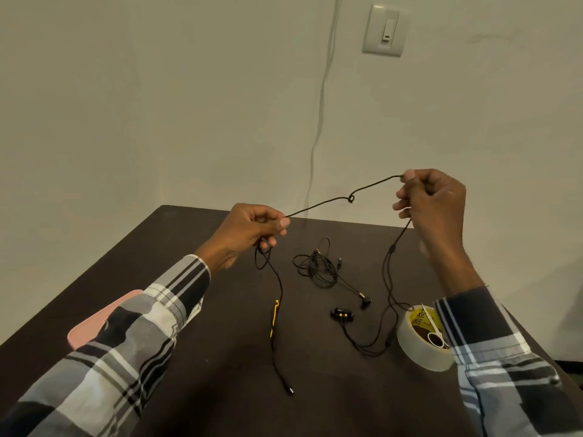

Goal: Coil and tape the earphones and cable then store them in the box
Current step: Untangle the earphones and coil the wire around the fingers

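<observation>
My left hand (252, 230) and my right hand (430, 200) each pinch the black earphone wire (325, 203), stretched between them above the table with a small knot-like loop (350, 198) in the middle. From the left hand the wire hangs down past a yellow-marked part (273, 316) to a plug (289, 388). From the right hand it drops to the joined earbuds (342, 314) on the table. A second tangled black cable (318, 266) with an earbud (366, 301) lies at the table's middle. A roll of clear tape (419, 345) stands at the right.
Small scissors (433, 326) rest on top of the tape roll. A pink flat object (94, 326) lies at the left, partly under my sleeve. The dark table (189, 389) meets a pale wall with a switch plate (386, 29) and a white wire (321, 99).
</observation>
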### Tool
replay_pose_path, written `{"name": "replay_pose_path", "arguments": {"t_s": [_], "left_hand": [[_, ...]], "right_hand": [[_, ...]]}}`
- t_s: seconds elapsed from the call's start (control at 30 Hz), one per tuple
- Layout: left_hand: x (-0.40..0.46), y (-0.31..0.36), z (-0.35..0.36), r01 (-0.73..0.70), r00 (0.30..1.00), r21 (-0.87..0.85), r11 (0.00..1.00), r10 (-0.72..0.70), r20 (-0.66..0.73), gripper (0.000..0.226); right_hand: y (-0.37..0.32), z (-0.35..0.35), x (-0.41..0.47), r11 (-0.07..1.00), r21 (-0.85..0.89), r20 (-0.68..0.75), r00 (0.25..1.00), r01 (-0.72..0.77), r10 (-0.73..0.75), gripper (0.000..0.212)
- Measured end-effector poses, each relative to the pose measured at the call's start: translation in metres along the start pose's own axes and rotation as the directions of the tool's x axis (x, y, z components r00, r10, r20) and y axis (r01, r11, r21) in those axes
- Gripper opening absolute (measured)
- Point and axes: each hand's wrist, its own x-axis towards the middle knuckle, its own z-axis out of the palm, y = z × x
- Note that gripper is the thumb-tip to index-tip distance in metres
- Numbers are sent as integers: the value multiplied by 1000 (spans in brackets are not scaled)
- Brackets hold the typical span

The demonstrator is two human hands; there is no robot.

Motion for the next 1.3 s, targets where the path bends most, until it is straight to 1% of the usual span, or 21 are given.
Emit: {"name": "replay_pose_path", "arguments": {"t_s": [0.1,0.17,0.3,0.37,0.4,0.43,0.47,0.5,0.57,0.6,0.63,0.67,0.7,0.77,0.8,0.87,0.93,1.0,1.17,1.23,1.3], "left_hand": [[1,-6,-7,-3,998,-25,1000,1,-70,15],[2,-9,-12,-3,993,-46,999,-3,-119,17],[3,-12,-17,-4,990,-53,999,-3,-142,19],[4,-11,-16,-11,990,-54,998,4,-139,19],[4,-10,-15,-16,991,-55,998,8,-136,19],[4,-8,-14,-20,991,-55,998,12,-135,19],[3,-7,-14,-24,991,-53,998,17,-134,20],[4,-5,-13,-28,991,-47,999,22,-130,21],[4,-1,-12,-36,993,-28,999,33,-112,19],[4,2,-10,-43,995,-22,999,41,-96,19],[4,4,-7,-52,996,-20,998,50,-77,19],[4,7,-4,-60,997,-18,998,59,-54,20],[3,11,1,-67,997,-15,998,67,-28,21],[2,19,10,-85,996,-1,996,85,34,22],[2,23,14,-94,993,10,996,93,65,21],[2,29,21,-122,986,37,992,117,121,18],[3,34,24,-145,980,46,988,138,141,14],[5,36,22,-152,981,53,987,144,132,13],[5,32,13,-122,985,33,992,117,124,14],[4,29,11,-107,986,-1,994,106,129,17],[4,26,10,-101,986,-1,995,101,135,20]], "right_hand": [[4,-4,3,999,-33,-36,999,-19,17,26],[10,-8,4,997,-71,-26,999,-43,41,35],[23,-5,1,979,-169,98,987,-112,129,45],[28,0,-4,975,-176,136,977,-137,162,48],[30,2,-6,972,-183,157,972,-145,175,50],[33,3,-7,964,-227,185,966,-137,181,52],[36,3,-7,941,-324,222,958,-101,179,54],[37,3,-6,892,-450,260,949,-44,178,54],[40,4,-6,756,-652,305,934,61,188,48],[39,7,-7,694,-712,313,932,104,181,43],[38,11,-9,661,-737,323,933,142,159,35],[35,16,-13,669,-724,343,930,172,132,28],[32,22,-16,722,-666,367,924,184,103,25],[23,36,-26,884,-443,408,912,150,50,27],[17,43,-31,942,-314,425,905,118,28,29],[7,54,-42,991,-115,463,887,63,-3,31],[0,62,-48,999,0,474,880,44,-39,19],[-6,63,-49,998,44,438,897,40,-56,4],[-14,52,-36,995,92,356,935,-24,-10,8],[-19,47,-32,994,103,302,953,-34,1,8],[-24,40,-27,992,121,239,971,-42,12,9]]}}
